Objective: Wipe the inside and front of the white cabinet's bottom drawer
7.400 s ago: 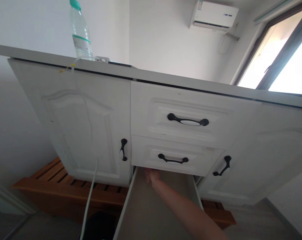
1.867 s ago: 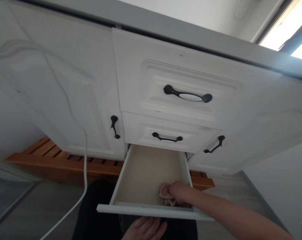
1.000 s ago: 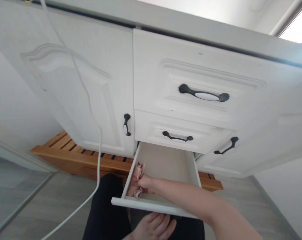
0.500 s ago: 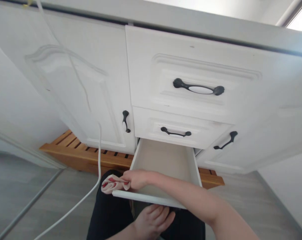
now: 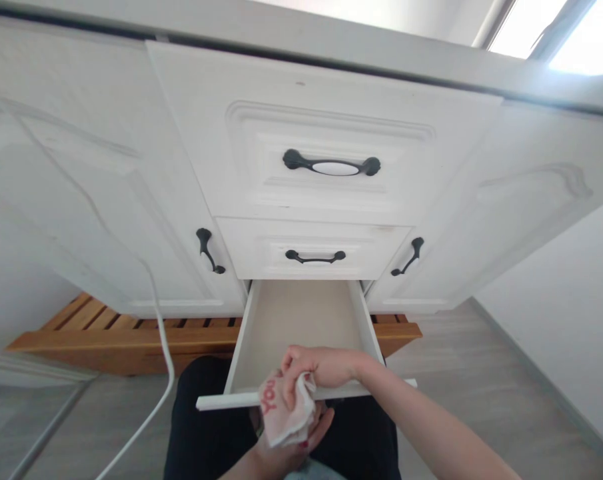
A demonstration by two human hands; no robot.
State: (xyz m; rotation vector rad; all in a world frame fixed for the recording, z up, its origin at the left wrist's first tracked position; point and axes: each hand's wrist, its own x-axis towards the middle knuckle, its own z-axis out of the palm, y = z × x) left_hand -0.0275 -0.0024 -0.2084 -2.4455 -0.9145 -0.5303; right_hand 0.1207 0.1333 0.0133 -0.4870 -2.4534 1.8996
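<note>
My right hand point(image 5: 314, 370) reaches over the front of the pulled-out white drawer point(image 5: 241, 353). Bunched in its fingers is a pale cloth point(image 5: 286, 413) with red lettering, draped over the top edge of the drawer front. My left hand point(image 5: 281, 460) is below that edge, fingers curled up at the dark handle on the drawer's outer face. The cloth covers part of this hand, and most of that handle is hidden. Inside, the drawer's beige bottom shows.
Above are two shut drawers with dark handles point(image 5: 331, 167), flanked by cabinet doors point(image 5: 181, 200). A slatted wooden bench point(image 5: 131, 340) runs under the cabinet. A white cable point(image 5: 164, 333) hangs at left. My knees are beneath the drawer.
My right hand has moved the cloth from the drawer's left front corner rightward to the middle of its front edge. The view has shifted right. My left hand stays below the drawer front.
</note>
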